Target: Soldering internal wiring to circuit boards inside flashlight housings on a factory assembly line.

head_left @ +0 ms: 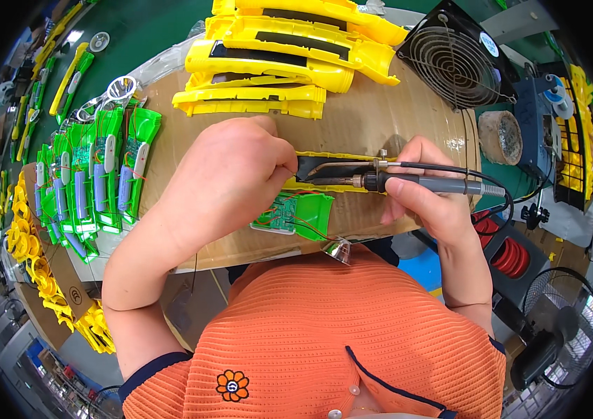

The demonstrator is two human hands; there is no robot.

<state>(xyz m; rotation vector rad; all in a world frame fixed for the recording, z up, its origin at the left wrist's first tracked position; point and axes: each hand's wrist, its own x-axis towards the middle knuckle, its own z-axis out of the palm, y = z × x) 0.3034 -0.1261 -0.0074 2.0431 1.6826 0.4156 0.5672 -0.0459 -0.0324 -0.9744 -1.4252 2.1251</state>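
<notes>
The right hand grips a grey-handled soldering iron, its tip pointing to nine o'clock over a long yellow plastic shell on the cardboard-covered surface, while the left hand pinches a thin wire at the shell's nine o'clock end

The left hand is covering the near-left end of the yellow housing; the soldering iron tip is too small to tell whether it is touching; the green parts are blurring leftward.
</notes>
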